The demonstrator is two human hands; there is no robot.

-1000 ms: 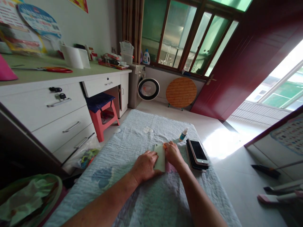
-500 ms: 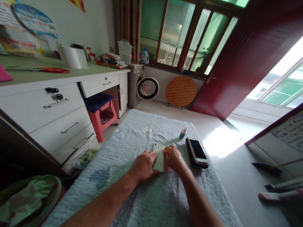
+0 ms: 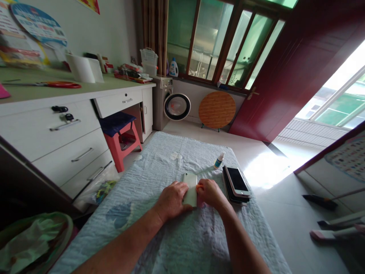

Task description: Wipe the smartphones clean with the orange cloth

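Observation:
A pale mobile phone (image 3: pixel 191 190) lies on the quilted cloth (image 3: pixel 168 160) with its camera side up. My left hand (image 3: pixel 172 198) grips its left edge, fingers over the back and thumb at the near end. Closed at the right edge of the phone, my right hand (image 3: pixel 210 192) pinches a small orange piece (image 3: pixel 199 186); its kind is mostly hidden by the fingers. Something pink shows under that hand, too covered to name. To the right sits a stack of phones (image 3: pixel 237 182), the top one white with a dark screen. Beyond it stands a small spray bottle (image 3: pixel 219 160).
A white desk (image 3: pixel 71 137) with drawers runs along the left, a red stool (image 3: pixel 122 140) beside it. Farther back are a washing machine (image 3: pixel 162 101) with its door open and a round wooden tabletop (image 3: pixel 217 109). A basket (image 3: pixel 67 228) stands at lower left.
My right hand has slid slightly toward me along the phone's right edge with the orange piece. My left hand stays on the phone. The view has shifted a little.

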